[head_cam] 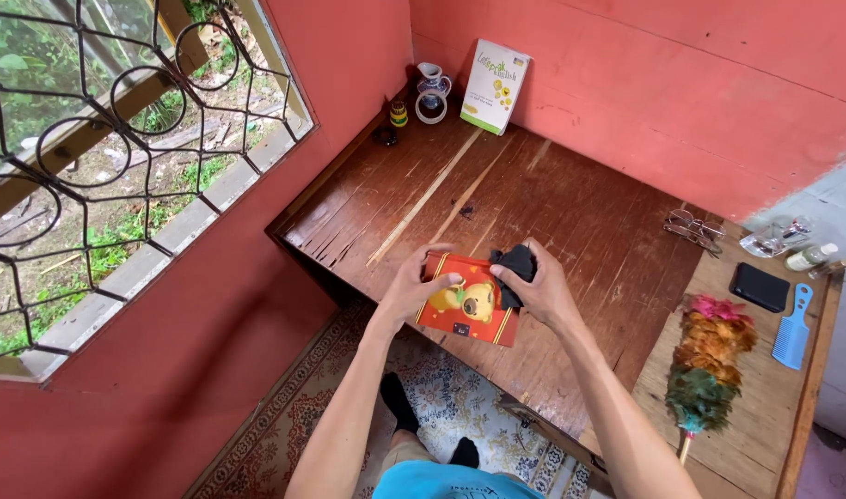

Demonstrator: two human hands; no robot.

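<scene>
My left hand (412,285) grips the left edge of a red box (469,310) with a yellow cartoon figure on it, held just above the near edge of the brown wooden desk (552,199). My right hand (540,288) presses a black cloth (515,268) against the box's upper right side. Both forearms reach forward from the bottom of the view.
At the desk's back corner stand a white-and-green book (493,85), a small jug (432,85), a tape ring (430,109) and a little yellow figurine (398,113). Glasses (693,227), a black wallet (760,286), a blue comb (793,328) and a feather duster (710,360) lie right. A barred window (118,139) is left.
</scene>
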